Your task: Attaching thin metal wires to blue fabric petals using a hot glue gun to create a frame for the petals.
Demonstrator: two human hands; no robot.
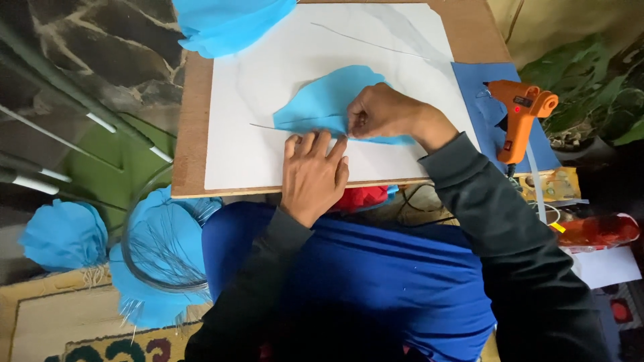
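We see our right hand point(382, 112) with fingers pinching a thin wire point(295, 123) against the blue paper petal point(322, 100). Our left hand point(313, 171) lies flat just beside it, fingers pressed together, tips touching the petal's lower edge. The petal rests mid-way on a white sheet point(255, 80) covering most of the counter point(191, 114). An orange glue gun point(516, 117) stands at the right edge on a blue sheet point(473, 84). A yellow packet point(560, 184) lies below it. Bare white sheet stays open toward the left edge.

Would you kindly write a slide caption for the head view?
Both hands, left hand and right hand, press a thin wire onto a blue paper petal beside an orange glue gun.
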